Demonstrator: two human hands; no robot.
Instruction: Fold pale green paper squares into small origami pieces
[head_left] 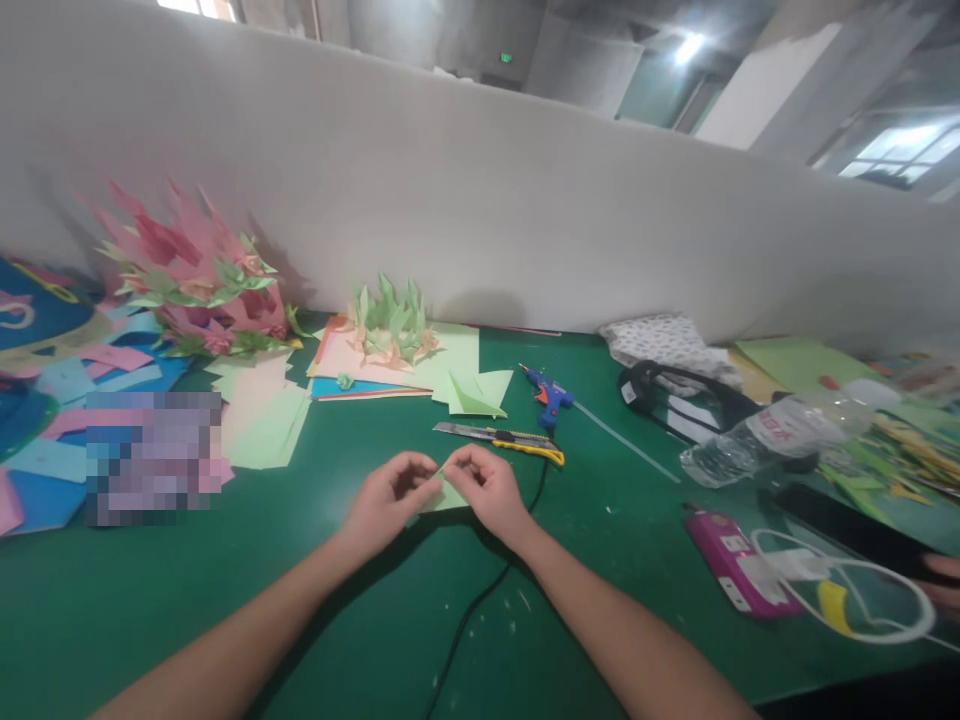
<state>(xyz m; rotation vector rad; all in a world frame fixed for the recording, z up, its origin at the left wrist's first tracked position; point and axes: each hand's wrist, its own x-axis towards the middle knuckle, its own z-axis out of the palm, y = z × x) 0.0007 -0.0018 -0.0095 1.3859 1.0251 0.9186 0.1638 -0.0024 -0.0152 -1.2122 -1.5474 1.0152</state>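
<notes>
My left hand (390,497) and my right hand (489,487) meet over the green table (150,590), both pinching a small light-green piece of paper (442,493) between fingertips. The paper rests low, close to the tabletop. Just beyond my hands lies a yellow-and-grey utility knife (502,438), and a blue glue gun (549,392) sits behind it with its black cord (480,600) running toward me.
Pink and green paper flowers (196,275) and a smaller green one (390,325) stand by the grey wall. Loose coloured sheets (262,420) lie left. At right are a plastic bottle (772,432), a black bag (675,395), a pink phone (731,565) and a white cable (862,600).
</notes>
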